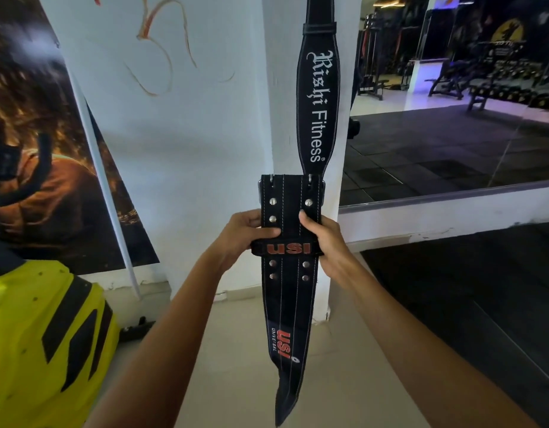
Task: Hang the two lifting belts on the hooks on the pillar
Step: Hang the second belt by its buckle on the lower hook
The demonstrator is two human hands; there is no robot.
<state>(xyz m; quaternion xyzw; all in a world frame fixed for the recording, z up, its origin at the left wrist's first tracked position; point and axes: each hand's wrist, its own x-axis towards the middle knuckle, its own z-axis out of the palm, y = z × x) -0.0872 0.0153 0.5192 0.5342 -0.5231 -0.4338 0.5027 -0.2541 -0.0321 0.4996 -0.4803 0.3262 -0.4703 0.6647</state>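
A black leather lifting belt with white "Rishi Fitness" lettering [318, 109] hangs vertically against the front face of the white painted pillar [285, 88]. Its upper end runs out of the top of the view, so its attachment point cannot be seen.

A second black suede lifting belt with orange "USI" lettering and white stitch lines [287, 291] is held upright in front of the pillar, directly below the first belt. Its steel double-prong buckle [290, 188] is at the top and overlaps the lower tip of the hanging belt. Its free tail hangs down toward the pale tiled floor [242, 366] without touching it.

The left hand [247, 234] grips the left edge of the second belt just above the loop marked "USI" [288, 248], thumb across the front face, fingers wrapped behind. The right hand [324, 239] grips the right edge at the same height, thumb on the front near a rivet, fingers closed around the back. Both hands are clamped on this belt.

To the left of the pillar, a dark poster with orange tones [51, 149] is fixed to the wall. A bright yellow-green moulded object with black inserts [48, 341] stands at lower left. A wall mirror [452, 103] at right reflects gym equipment.
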